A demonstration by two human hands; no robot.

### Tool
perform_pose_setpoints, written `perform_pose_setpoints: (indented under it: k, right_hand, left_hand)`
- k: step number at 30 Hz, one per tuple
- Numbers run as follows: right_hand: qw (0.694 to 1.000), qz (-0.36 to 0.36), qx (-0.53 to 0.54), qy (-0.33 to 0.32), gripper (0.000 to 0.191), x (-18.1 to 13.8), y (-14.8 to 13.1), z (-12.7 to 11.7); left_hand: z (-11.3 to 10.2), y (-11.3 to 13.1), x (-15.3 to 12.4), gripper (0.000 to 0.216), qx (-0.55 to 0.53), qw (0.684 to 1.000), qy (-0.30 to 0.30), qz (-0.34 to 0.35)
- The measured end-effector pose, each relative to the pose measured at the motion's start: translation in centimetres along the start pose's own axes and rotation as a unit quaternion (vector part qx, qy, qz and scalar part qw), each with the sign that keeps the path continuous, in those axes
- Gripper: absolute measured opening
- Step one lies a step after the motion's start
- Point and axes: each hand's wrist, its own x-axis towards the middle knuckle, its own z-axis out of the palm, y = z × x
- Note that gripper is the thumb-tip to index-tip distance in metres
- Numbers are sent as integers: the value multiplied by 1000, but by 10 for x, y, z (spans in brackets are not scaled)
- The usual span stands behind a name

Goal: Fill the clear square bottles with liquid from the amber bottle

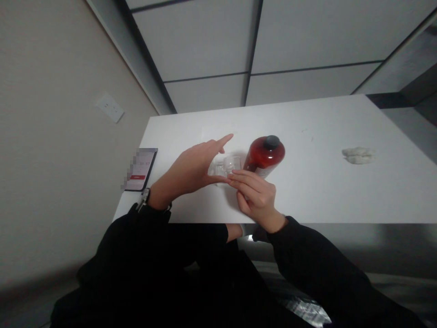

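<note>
1. We look down on a white table (324, 191) that runs across the view, with its far right corner cut off by the edge of the picture.
2. Black sleeves (307, 259) fill the bottom of the view and hide whatever lies below the table's near edge.
3. The left hand (191, 172) is raised over the tabletop with the forefinger stretched out and the thumb reaching toward the other hand. Its remaining fingers are behind the palm, so we cannot tell what grip it has.
4. The right hand (257, 198) lies just beside it, fingers long and close together, their tips meeting the left thumb. The right thumb is out of sight, so we cannot tell its grip either.
5. A dark red bottle (264, 157) with a black cap (272, 140) stands just behind the right hand, which hides its base.
6. A phone (140, 169) lies at the table's left edge, its screen partly blurred out.
7. A pale crumpled wad (358, 155) lies well apart to the right, and we cannot tell what it is made of.
8. A small clear container (232, 163) sits on the table between the two hands, left of the bottle. It is half masked by fingertips, and its outline is hard to make out.
9. A wall socket (109, 108) shows on the left wall.
10. A wristwatch (145, 197) shows at the left cuff, its face unreadable.
</note>
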Motion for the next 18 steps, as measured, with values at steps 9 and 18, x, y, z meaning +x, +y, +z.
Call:
perform_pose_setpoints:
  k: [9,18]
  right_hand:
    - [1000,1,11,3,42,-2,1,1]
    - [1000,-2,1,5,40,0,-1,0]
  left_hand:
    - [-8,-36,-29,78,1,998,-56,11]
    - [8,-15,-16,96,-34,998,-3,45]
